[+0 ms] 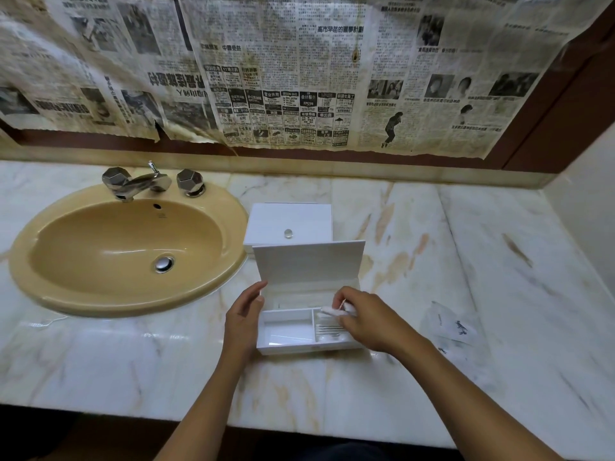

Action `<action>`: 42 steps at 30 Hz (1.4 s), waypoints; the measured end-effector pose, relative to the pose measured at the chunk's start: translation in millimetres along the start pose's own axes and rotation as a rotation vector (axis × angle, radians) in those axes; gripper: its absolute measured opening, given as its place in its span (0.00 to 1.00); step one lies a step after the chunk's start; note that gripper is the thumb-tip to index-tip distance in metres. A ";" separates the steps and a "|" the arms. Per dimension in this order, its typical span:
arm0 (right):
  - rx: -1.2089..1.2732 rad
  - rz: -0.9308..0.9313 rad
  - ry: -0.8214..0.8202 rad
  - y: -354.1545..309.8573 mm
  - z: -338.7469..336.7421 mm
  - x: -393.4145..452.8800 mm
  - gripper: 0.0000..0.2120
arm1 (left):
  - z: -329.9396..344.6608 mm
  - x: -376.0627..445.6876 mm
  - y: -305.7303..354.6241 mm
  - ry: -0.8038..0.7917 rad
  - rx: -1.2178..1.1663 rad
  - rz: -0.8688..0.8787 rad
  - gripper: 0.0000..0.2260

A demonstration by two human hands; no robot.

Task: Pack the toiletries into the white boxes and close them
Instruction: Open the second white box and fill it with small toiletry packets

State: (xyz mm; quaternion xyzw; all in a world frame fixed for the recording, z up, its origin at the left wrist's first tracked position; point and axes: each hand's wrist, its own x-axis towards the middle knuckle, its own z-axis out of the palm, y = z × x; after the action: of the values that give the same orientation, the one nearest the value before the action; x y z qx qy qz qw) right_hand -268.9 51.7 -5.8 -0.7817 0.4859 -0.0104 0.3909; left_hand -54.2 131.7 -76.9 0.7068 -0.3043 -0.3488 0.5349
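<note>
Your marble worktop [416,377] fills the view, with the tan sink [126,247] at about 9 o'clock and newspaper [299,78] covering the wall at 12. Dead centre sits the open white box [299,344], its lid [309,264] standing upright at the back; just beyond it, toward 12 o'clock, a second white box [289,224] with a small knob looks closed already. At 3 o'clock lies an empty-looking plastic wrapper [449,324].

Your left hand [244,319] rests against the left wall of the open box, fingers fairly straight, steadying it. Your right hand [369,319] pinches a bunch of cotton swabs [332,311] over the right compartment, where more swabs already lie. The left compartment looks bare.

By my reckoning you're midway: this bunch still has to go down, and the lid needs shutting
</note>
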 end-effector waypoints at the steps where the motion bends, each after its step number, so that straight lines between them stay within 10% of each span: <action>1: -0.022 0.007 -0.018 0.5 1.3 -0.2 0.05 | 0.0 0.2 -0.4 0.000 0.001 -0.001 0.13; 29: 0.033 -0.042 0.106 -10.8 0.8 -1.2 0.24 | 0.7 0.7 -1.8 0.006 0.010 -0.005 0.13; 33: 0.094 -0.035 0.153 -10.9 4.1 -4.3 0.12 | -0.1 0.6 -1.0 0.002 0.007 -0.009 0.13; 42: -0.353 -0.087 0.044 -2.9 24.3 3.9 0.14 | 0.1 0.3 0.0 0.008 -0.008 0.005 0.12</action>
State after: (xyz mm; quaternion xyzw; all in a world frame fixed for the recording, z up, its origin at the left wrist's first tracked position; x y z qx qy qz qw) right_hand -255.1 63.9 -22.3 -0.8581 0.4542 0.0409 0.2360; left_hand -54.1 131.5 -76.9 0.7052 -0.3026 -0.3460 0.5398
